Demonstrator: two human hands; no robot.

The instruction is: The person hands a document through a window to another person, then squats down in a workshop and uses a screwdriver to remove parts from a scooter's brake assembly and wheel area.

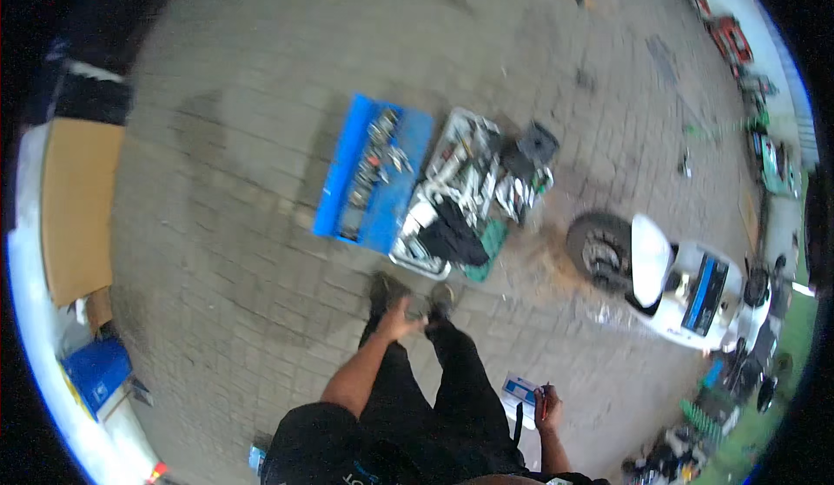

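Observation:
My left hand (pixel 400 320) is held out in front of my legs, above my shoes, with its fingers apart and nothing in it. Down at the right, my right hand (pixel 547 405) is closed round a slim red thing (pixel 544 410), too small to tell its kind. Beside that hand shows a blue-and-white box (pixel 519 389); whether the hand touches it I cannot tell. Ahead of my feet stands an open blue metal toolbox (pixel 414 142) with loose metal tools along one side. A pale tray (pixel 421 263) of metal parts and a black cloth (pixel 453 235) adjoins it.
A white scooter (pixel 651 263) with its dark wheel stands at the right. A green piece (pixel 488 252) and a dark square part (pixel 538 143) lie by the tray. Cardboard (pixel 82 207) and a blue box (pixel 97 376) are at the left. Parts line the right wall.

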